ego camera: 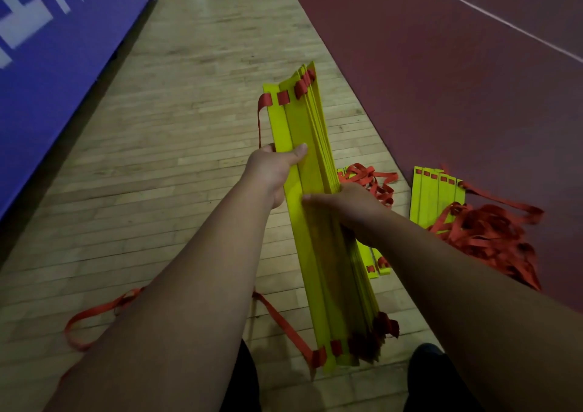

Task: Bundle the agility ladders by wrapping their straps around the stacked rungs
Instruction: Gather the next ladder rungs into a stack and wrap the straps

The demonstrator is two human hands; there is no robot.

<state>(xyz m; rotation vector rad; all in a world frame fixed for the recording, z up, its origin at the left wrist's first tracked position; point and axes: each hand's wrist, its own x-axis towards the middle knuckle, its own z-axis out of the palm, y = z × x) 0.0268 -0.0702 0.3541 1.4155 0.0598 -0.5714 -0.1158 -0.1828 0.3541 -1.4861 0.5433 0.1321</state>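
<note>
A stack of yellow ladder rungs (310,162) is held up off the wooden floor, fanned slightly at its far end. My left hand (273,169) grips the leftmost rung, thumb across its face. My right hand (344,203) holds the stack from the right side, thumb lying over the rungs. Red straps (301,85) thread through the slots at both ends. One loose red strap (284,321) trails from the near end down across the floor to the left.
Another pile of yellow rungs (433,195) with tangled red straps (492,235) lies on the dark red mat to the right. More rungs and straps (367,175) lie on the floor behind my right hand. A blue padded panel (56,49) stands at left.
</note>
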